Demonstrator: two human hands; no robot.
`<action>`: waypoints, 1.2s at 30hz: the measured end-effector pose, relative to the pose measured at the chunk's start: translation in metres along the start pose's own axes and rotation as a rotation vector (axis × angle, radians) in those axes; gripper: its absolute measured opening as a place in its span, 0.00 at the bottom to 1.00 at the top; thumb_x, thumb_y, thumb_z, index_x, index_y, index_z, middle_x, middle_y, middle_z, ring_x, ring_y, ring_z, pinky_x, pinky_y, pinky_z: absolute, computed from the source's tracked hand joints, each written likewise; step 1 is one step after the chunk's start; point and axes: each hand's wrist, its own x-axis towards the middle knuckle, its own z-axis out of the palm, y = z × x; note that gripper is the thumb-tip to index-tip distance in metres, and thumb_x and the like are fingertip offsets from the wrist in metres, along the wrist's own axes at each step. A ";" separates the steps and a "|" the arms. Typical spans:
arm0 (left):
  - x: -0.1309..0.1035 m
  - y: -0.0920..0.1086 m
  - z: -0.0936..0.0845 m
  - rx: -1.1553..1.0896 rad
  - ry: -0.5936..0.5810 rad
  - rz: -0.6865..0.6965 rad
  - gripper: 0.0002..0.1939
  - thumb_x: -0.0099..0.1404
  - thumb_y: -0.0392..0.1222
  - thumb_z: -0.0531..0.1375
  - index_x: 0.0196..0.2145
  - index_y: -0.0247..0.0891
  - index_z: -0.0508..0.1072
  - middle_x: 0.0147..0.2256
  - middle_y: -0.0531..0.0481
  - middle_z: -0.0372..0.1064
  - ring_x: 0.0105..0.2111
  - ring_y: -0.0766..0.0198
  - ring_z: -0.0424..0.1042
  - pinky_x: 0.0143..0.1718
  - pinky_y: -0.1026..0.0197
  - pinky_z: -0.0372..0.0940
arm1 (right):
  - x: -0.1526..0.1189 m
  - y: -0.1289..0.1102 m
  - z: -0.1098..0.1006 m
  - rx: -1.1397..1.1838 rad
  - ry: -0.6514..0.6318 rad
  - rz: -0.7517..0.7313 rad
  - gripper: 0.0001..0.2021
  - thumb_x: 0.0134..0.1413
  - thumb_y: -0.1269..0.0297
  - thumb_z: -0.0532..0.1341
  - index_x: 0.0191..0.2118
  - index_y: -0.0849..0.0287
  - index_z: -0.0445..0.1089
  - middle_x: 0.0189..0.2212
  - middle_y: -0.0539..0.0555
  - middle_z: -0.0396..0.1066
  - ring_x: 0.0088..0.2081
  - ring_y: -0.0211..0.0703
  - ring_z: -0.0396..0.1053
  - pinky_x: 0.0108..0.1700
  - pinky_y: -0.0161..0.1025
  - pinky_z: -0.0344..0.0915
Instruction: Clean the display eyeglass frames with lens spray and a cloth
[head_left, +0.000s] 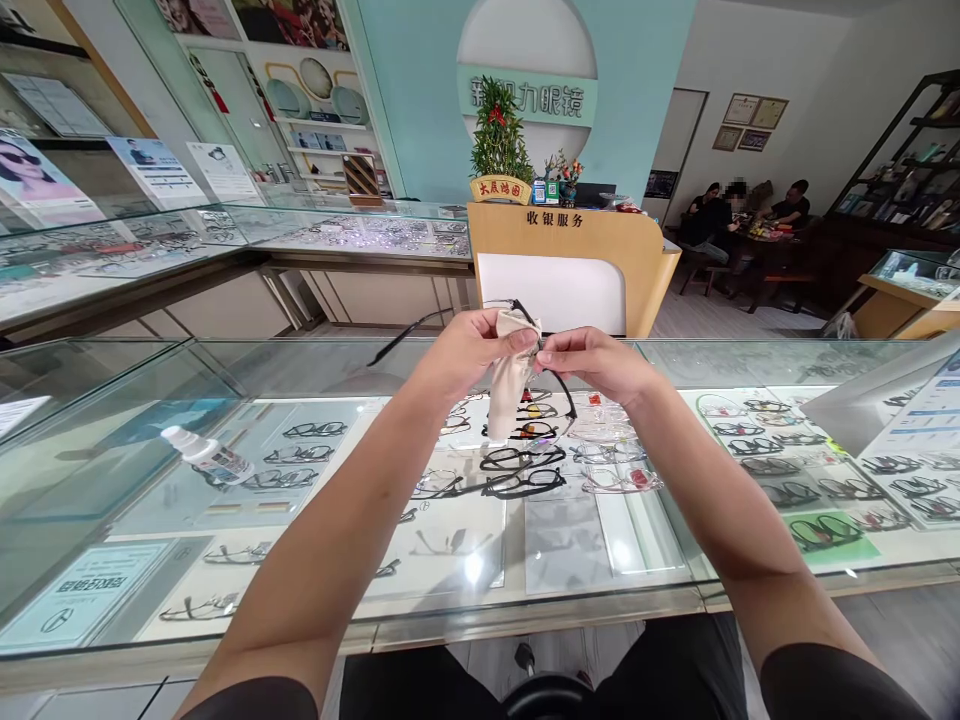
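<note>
Above the glass counter, my left hand [480, 345] is closed on a cream cleaning cloth [508, 400], pressing it round part of a pair of dark-framed eyeglasses [562, 392]. One temple of the glasses reaches out to the left behind my left wrist; the other curves down at the right. My right hand [585, 357] pinches the frame just beside the cloth, thumb and fingertips together. The cloth hides the lens under it and hangs down below my left fingers. A white spray bottle [214, 458] lies tilted on the counter, left of my forearm.
Beneath the glass top of the display counter [480, 612] lie rows of eyeglasses. A white leaflet stand [911, 410] is at the right, a teal card [82, 598] at the lower left. Beyond are a wooden cashier desk [649, 262] and people seated at a far table.
</note>
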 end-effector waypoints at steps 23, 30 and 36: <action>-0.006 -0.007 0.019 0.102 0.162 0.144 0.35 0.63 0.77 0.69 0.27 0.39 0.75 0.25 0.48 0.75 0.24 0.64 0.71 0.25 0.60 0.62 | -0.008 -0.018 0.009 0.154 0.080 -0.007 0.18 0.47 0.48 0.81 0.31 0.57 0.83 0.32 0.52 0.79 0.33 0.37 0.62 0.37 0.41 0.59; 0.001 -0.007 0.030 -0.344 0.100 -0.079 0.27 0.70 0.69 0.68 0.42 0.40 0.81 0.36 0.46 0.82 0.37 0.56 0.81 0.38 0.56 0.74 | -0.019 -0.036 -0.006 0.261 0.193 -0.044 0.17 0.43 0.50 0.84 0.30 0.56 0.83 0.34 0.52 0.74 0.32 0.37 0.60 0.35 0.41 0.63; -0.013 -0.008 0.037 -0.481 0.224 -0.190 0.14 0.59 0.41 0.77 0.37 0.39 0.77 0.29 0.55 0.76 0.28 0.66 0.74 0.33 0.62 0.70 | -0.027 -0.044 -0.005 0.315 0.153 -0.027 0.14 0.50 0.53 0.82 0.34 0.54 0.82 0.42 0.52 0.76 0.41 0.41 0.72 0.42 0.42 0.71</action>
